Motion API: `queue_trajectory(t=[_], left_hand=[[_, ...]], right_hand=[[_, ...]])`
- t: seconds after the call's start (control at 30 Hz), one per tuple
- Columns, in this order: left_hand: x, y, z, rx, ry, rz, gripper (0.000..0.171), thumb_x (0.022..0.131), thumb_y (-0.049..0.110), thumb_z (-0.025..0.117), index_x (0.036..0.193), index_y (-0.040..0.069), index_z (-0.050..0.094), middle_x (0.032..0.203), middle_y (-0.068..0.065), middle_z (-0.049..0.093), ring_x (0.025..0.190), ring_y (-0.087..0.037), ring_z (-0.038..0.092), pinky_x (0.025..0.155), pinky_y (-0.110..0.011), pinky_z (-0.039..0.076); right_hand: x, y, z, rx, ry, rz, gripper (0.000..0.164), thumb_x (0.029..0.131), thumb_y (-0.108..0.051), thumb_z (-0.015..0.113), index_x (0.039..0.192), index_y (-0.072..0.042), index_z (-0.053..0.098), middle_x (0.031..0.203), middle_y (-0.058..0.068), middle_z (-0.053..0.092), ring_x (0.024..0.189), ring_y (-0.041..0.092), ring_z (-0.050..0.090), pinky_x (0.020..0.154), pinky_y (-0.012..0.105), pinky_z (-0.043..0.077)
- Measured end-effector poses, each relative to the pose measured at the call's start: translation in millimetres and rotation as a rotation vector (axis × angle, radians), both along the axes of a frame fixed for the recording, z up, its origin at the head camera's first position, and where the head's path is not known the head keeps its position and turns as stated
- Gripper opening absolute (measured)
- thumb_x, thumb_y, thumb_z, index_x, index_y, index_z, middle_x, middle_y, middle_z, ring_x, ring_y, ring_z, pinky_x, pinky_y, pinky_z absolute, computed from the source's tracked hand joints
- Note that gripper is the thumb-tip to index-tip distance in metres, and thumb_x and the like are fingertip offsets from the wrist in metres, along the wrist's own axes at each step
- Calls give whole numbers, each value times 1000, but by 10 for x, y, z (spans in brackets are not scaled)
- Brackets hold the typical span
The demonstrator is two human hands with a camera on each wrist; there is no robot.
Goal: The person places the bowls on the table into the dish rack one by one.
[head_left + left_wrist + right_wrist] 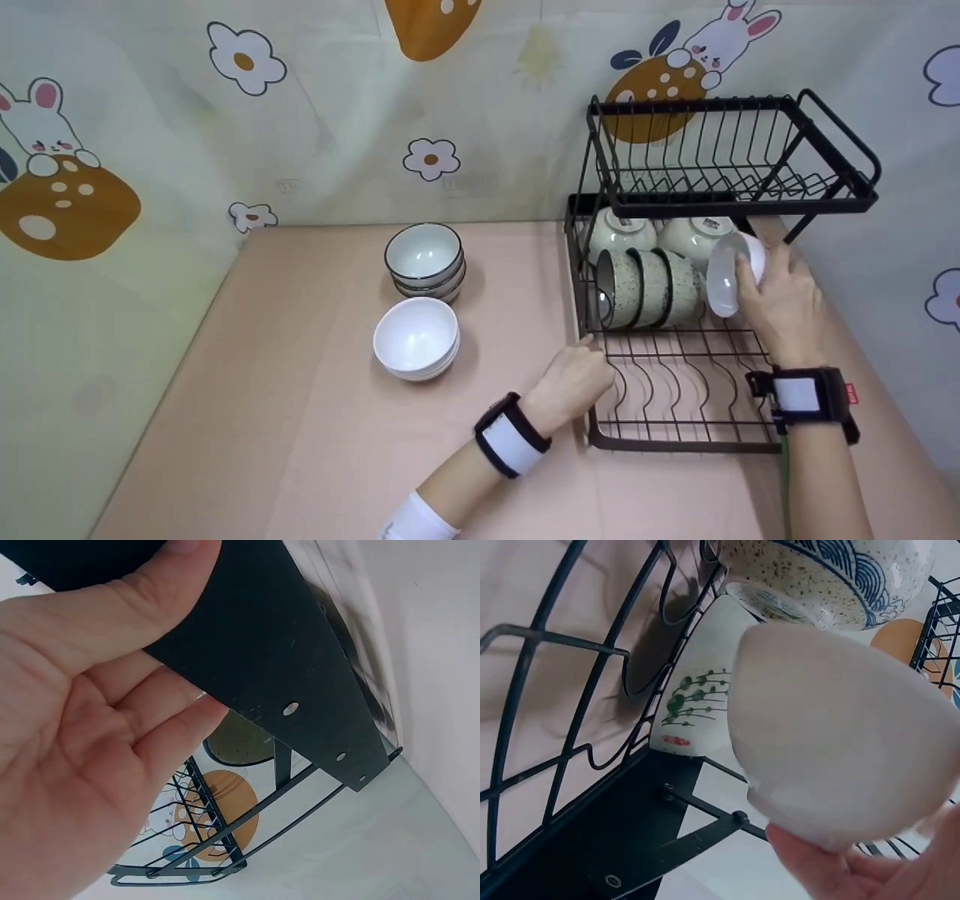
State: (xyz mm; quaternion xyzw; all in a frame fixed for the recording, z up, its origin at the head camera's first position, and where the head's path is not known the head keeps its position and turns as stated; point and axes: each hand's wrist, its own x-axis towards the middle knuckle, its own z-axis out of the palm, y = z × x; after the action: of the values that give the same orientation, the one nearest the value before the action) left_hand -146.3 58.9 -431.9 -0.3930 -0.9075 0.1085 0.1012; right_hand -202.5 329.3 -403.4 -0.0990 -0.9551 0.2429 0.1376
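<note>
While I follow from far off, the right hand (787,304) pinches a glossy white round bowl (724,281), tilted on edge over the lower level of a black two-tier wire dish rack (682,447); whether it touches the wires, I can't tell. And at eight o'clock from it, the left hand (568,384) grips the rack's frame, thumb on one face of the dark edge.

Just beside the bowl, at nine: three green-grey speckled, dark-rimmed bowls (649,289), standing on edge. Between ten and eleven: two pale, rounded bowls (694,236), upside down. I'd call it partway: five bowls settled in the rack, this one not yet let go, and perhaps the stacks left.

Out at nine, well apart, a stack of pale dark-rimmed bowls (424,255), at least two by my count; slightly below nine, a stack of plain white bowls (417,337), also at least two. Both on the one pinkish tabletop (322,412). One rack, one bowl in hand!
</note>
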Motion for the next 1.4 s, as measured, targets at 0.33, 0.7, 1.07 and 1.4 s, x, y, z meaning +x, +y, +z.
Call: queue_trajectory(t=[0.33, 0.7, 1.07, 1.4], left_hand=[[4, -4, -4, 9, 21, -4, 18, 84, 9, 65, 76, 24, 72, 75, 12, 70, 61, -1, 61, 88, -17, 53], [7, 10, 13, -40, 41, 3, 16, 86, 14, 66, 78, 26, 72, 73, 14, 69, 61, 0, 62, 85, -16, 54], [13, 4, 21, -43, 21, 6, 14, 87, 14, 65, 80, 25, 73, 75, 13, 69, 61, 1, 60, 72, -13, 54], [12, 4, 8, -24, 27, 4, 15, 83, 12, 68, 79, 26, 73, 75, 14, 70, 64, 0, 63, 90, -17, 52]], right_hand=[[-18, -21, -49, 30, -90, 174, 72, 95, -59, 33, 149, -13, 21, 116, 45, 43, 87, 57, 52, 59, 59, 49], [-31, -35, -139, 86, -56, 275, 72, 96, -53, 40, 144, -1, 26, 112, 49, 43, 85, 63, 52, 65, 67, 47], [-49, -21, -164, 27, -160, 307, 72, 98, -53, 34, 148, -4, 21, 126, 47, 36, 99, 64, 49, 76, 69, 45], [-43, -19, -173, 22, -175, 310, 65, 100, -50, 26, 149, -8, 23, 137, 44, 30, 116, 67, 36, 89, 77, 32]])
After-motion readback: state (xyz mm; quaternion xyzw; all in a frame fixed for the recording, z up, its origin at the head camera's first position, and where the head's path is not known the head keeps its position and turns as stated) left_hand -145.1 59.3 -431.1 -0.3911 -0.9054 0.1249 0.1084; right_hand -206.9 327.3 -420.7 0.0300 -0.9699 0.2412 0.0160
